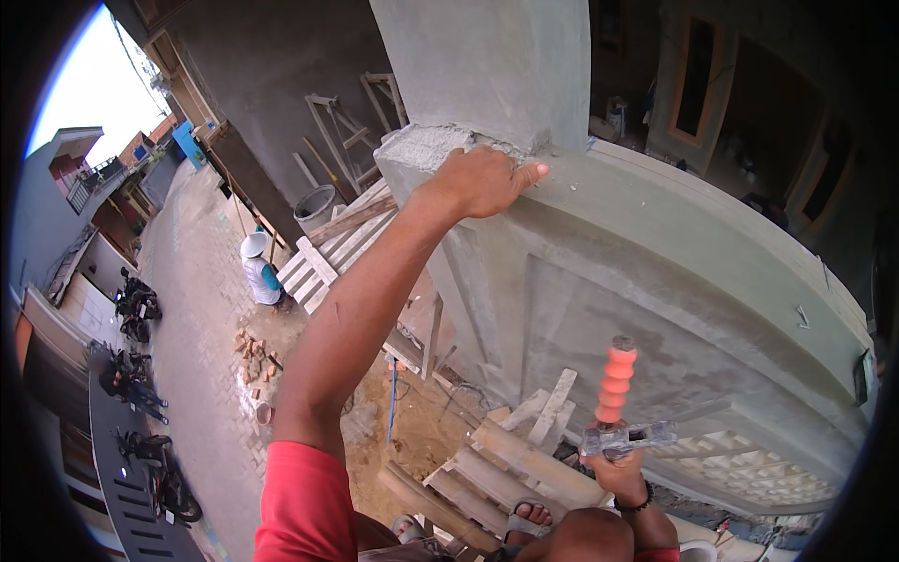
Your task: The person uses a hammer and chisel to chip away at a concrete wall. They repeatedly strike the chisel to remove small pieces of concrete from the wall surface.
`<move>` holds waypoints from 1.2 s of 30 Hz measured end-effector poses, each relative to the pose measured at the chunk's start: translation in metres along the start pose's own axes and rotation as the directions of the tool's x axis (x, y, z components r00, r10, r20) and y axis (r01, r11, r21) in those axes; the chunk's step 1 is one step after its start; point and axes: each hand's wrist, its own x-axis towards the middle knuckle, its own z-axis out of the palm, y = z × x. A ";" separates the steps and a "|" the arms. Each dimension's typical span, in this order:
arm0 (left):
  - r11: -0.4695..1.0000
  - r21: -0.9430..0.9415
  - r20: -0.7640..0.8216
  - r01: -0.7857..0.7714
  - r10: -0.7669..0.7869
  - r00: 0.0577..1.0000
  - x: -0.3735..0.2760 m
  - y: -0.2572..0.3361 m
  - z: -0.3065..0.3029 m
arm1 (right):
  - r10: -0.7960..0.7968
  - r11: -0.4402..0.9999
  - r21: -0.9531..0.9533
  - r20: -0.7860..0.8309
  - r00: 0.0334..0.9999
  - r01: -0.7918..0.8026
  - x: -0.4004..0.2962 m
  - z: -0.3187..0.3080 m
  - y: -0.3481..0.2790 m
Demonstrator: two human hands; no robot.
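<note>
My left hand [484,181] lies on the rough, chipped mortar ledge [428,146] at the foot of a grey plastered column [499,70]. Its thumb sticks out to the right over the wall's top; the fingertips are out of sight, so I cannot tell whether they grip. Low on the right, my right hand [619,467] is closed around a hammer, just by its worn steel head [628,439]. The ribbed orange rubber handle [616,386] points up and away. Small crumbs are scattered on the curved wall top [674,218] beside my left thumb.
My sandalled feet [530,516] stand on bamboo and plank scaffolding [491,485], high above sandy ground [393,449]. Below left are a wooden rack [337,253], a bucket [316,204], broken bricks [254,355] and a person in a conical hat [263,270]. Motorcycles [165,478] line the paved lane [204,421].
</note>
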 end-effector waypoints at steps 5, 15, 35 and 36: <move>0.967 -0.119 -0.285 0.226 -0.251 0.925 -0.004 -0.051 -0.006 | -0.103 0.986 -0.123 0.092 0.990 0.114 0.007 0.003 -0.008; 0.893 -0.090 -0.220 0.441 -0.450 0.866 0.055 -0.027 0.025 | -0.042 0.999 -0.017 0.081 0.996 0.043 0.004 0.009 -0.001; 0.966 -0.225 -0.317 -0.127 0.051 0.947 -0.007 -0.053 0.004 | 0.126 0.991 0.049 -0.001 0.992 -0.126 0.003 0.017 -0.019; 0.968 -0.230 -0.254 -0.101 0.041 0.966 -0.001 -0.050 0.007 | 0.102 0.994 0.036 0.013 0.995 -0.103 0.003 0.017 -0.019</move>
